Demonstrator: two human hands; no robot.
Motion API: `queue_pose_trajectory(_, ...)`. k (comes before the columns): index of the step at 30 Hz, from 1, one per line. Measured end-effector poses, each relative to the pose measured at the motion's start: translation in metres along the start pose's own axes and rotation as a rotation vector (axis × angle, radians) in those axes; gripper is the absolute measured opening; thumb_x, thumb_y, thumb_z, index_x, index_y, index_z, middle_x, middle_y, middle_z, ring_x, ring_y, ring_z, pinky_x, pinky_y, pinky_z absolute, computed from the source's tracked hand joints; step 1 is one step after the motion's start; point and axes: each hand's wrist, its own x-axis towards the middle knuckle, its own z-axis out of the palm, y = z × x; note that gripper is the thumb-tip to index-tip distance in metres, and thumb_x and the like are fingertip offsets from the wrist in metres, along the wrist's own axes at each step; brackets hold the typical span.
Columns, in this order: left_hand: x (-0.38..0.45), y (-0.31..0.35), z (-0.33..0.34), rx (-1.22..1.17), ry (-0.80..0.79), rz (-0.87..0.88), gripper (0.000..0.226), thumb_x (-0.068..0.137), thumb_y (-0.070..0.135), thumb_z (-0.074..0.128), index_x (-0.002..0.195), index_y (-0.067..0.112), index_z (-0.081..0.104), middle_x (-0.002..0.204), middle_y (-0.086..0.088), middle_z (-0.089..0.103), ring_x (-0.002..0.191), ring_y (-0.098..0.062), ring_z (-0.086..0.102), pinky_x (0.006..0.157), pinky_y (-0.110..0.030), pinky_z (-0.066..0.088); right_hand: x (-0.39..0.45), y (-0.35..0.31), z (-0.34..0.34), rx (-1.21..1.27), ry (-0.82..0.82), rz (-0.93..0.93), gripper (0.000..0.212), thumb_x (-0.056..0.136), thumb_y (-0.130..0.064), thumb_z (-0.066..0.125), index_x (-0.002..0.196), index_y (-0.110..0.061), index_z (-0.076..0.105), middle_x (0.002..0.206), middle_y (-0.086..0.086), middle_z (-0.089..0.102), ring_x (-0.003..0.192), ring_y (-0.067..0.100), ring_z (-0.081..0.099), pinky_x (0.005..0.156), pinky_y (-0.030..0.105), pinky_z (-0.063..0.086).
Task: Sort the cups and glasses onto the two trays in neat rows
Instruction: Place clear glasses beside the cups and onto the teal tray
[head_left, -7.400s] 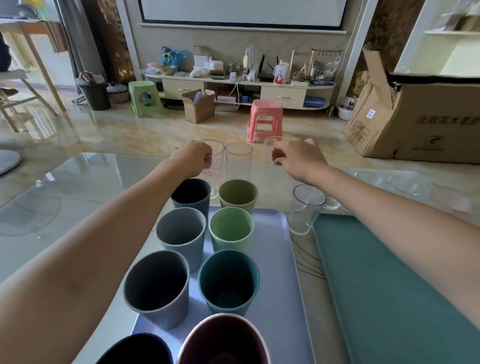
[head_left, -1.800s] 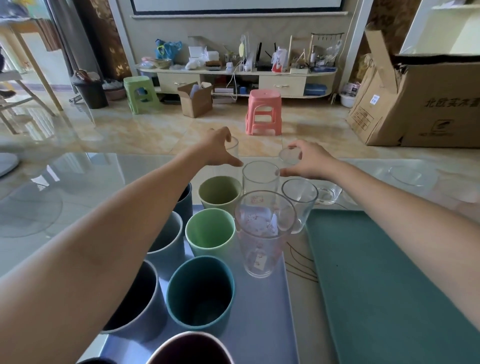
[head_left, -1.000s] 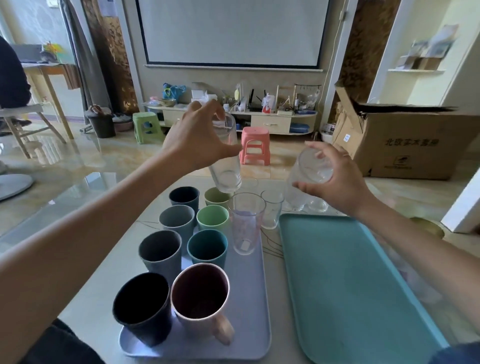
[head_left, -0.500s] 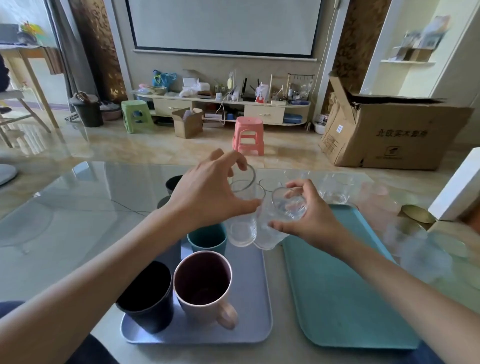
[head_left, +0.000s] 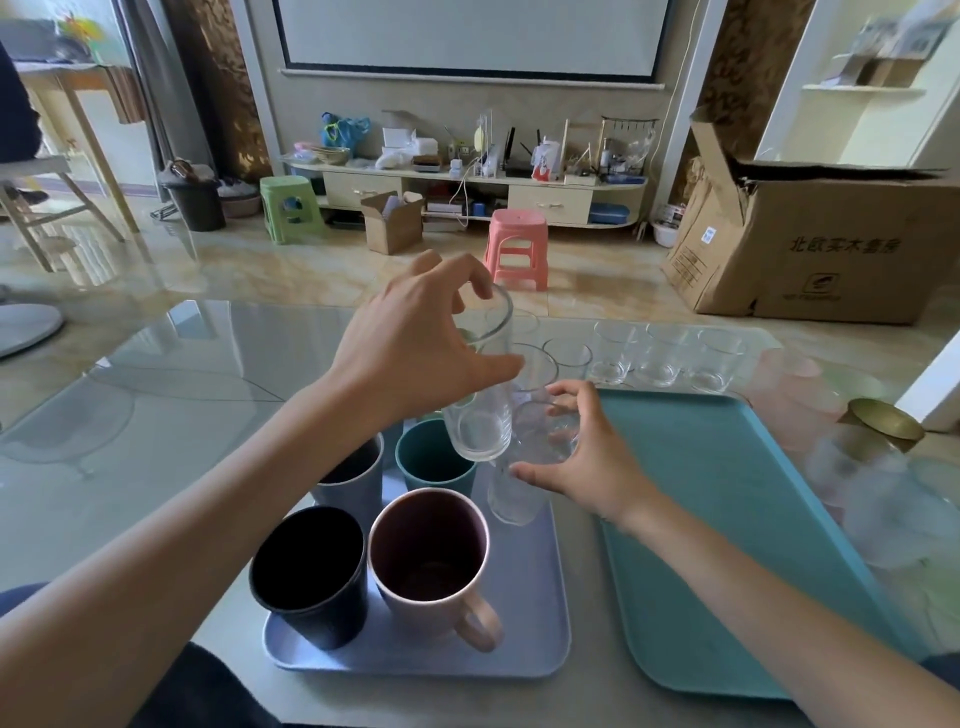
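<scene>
A glass-topped table (head_left: 171, 395) fills the lower view, and two trays lie side by side on it. The teal tray (head_left: 737, 525) on the right is bare. The smaller lavender tray (head_left: 540, 613) on the left carries the coloured cups in two rows: a navy cup (head_left: 311, 571) and a pink mug (head_left: 428, 561) with its handle toward the viewer stand nearest, a grey cup (head_left: 353, 478) and a teal cup (head_left: 434, 457) stand behind them, and more cups farther back are hidden by the left forearm.

The left hand (head_left: 415, 353) grips a tall clear glass (head_left: 480, 395) by its upper wall, thumb on one side and fingers curled over the rim, and holds it tilted in the air above the back of the lavender tray. The right hand (head_left: 582, 462) is wrapped around a second clear glass (head_left: 524, 467) just beside and below the first; its base seems to rest on the lavender tray's right side, though the transparent walls make that hard to confirm. The two glasses look close enough to touch.

Beyond the teal tray's far edge a row of short clear tumblers (head_left: 660, 356) stands on the table. A gold-coloured lid (head_left: 885, 418) sits near the right edge.
</scene>
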Motion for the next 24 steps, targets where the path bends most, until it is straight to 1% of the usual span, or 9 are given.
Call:
queue_pose_trajectory(4,0.0,-0.002,-0.003,0.015,0.008,-0.002,0.056,0.058,0.052,0.077,0.105,0.03,0.055,0.1,0.012,0.049,0.076,-0.008,0.052,0.066,-0.027,0.045,0.003,-0.003,0.003,-0.034,-0.022,-0.02,0.083,0.061,-0.03,0.087,0.118,-0.034,0.027,0.123,-0.002,0.04,0.11,0.015,0.051,0.076,0.008,0.038)
queue_pose_trajectory(6,0.0,-0.003,-0.006,0.015,0.02,-0.01,0.055,0.058,0.052,0.077,0.103,0.03,0.055,0.1,0.012,0.048,0.072,-0.004,0.049,0.061,-0.025,0.043,0.004,-0.006,0.003,-0.064,-0.053,-0.019,0.084,0.06,-0.033,0.087,0.118,-0.031,0.026,0.122,0.0,0.04,0.109,0.016,0.051,0.078,0.013,0.04)
queue_pose_trajectory(8,0.002,-0.003,-0.008,-0.009,0.044,-0.02,0.053,0.058,0.051,0.077,0.099,0.03,0.054,0.099,0.012,0.048,0.068,0.002,0.047,0.056,-0.021,0.039,0.004,-0.009,0.005,-0.124,-0.08,-0.042,0.081,0.06,-0.034,0.087,0.112,-0.029,0.024,0.12,0.001,0.041,0.109,0.017,0.051,0.085,0.02,0.041)
queue_pose_trajectory(11,0.002,-0.001,-0.01,-0.036,0.062,-0.026,0.05,0.057,0.05,0.078,0.096,0.03,0.053,0.097,0.011,0.048,0.067,0.004,0.046,0.055,-0.018,0.036,0.002,-0.012,0.011,-0.225,-0.102,-0.081,0.08,0.061,-0.037,0.086,0.106,-0.03,0.02,0.117,-0.002,0.038,0.11,0.018,0.051,0.092,0.029,0.044)
queue_pose_trajectory(14,0.0,0.001,-0.01,-0.021,0.045,-0.008,0.053,0.059,0.051,0.077,0.101,0.028,0.055,0.097,0.012,0.047,0.068,-0.001,0.047,0.056,-0.022,0.036,0.0,-0.018,0.006,-0.237,-0.162,-0.059,0.088,0.059,-0.044,0.085,0.117,-0.028,0.02,0.125,-0.003,0.031,0.121,0.017,0.044,0.102,0.034,0.04)
queue_pose_trajectory(17,-0.002,0.0,-0.011,-0.013,0.055,0.003,0.054,0.058,0.053,0.077,0.102,0.03,0.055,0.097,0.011,0.05,0.071,-0.006,0.049,0.06,-0.025,0.039,-0.006,-0.035,-0.009,-0.103,-0.128,-0.047,0.099,0.052,-0.052,0.081,0.128,-0.029,0.021,0.133,-0.005,0.029,0.125,0.011,0.037,0.103,0.03,0.036)
queue_pose_trajectory(20,-0.002,0.002,-0.014,-0.046,0.088,0.003,0.054,0.057,0.053,0.078,0.101,0.031,0.056,0.096,0.01,0.052,0.07,-0.005,0.049,0.059,-0.025,0.04,-0.014,-0.06,-0.02,0.088,-0.063,-0.113,0.096,0.053,-0.05,0.077,0.133,-0.03,0.027,0.137,-0.007,0.035,0.128,0.009,0.038,0.102,0.024,0.033)
queue_pose_trajectory(22,-0.003,0.008,-0.015,-0.058,0.101,0.025,0.055,0.056,0.054,0.077,0.101,0.031,0.056,0.095,0.01,0.053,0.07,-0.006,0.05,0.061,-0.027,0.043,-0.016,-0.076,-0.016,0.09,-0.117,-0.149,0.094,0.056,-0.048,0.077,0.134,-0.033,0.027,0.134,-0.013,0.037,0.127,0.004,0.037,0.101,0.02,0.03)
queue_pose_trajectory(24,-0.004,0.012,-0.013,-0.072,0.101,0.048,0.053,0.057,0.053,0.077,0.102,0.032,0.056,0.095,0.011,0.053,0.07,-0.001,0.049,0.06,-0.026,0.045,-0.014,-0.085,-0.007,0.094,-0.131,-0.165,0.084,0.06,-0.044,0.08,0.129,-0.031,0.034,0.129,-0.016,0.046,0.122,0.003,0.044,0.101,0.021,0.034)
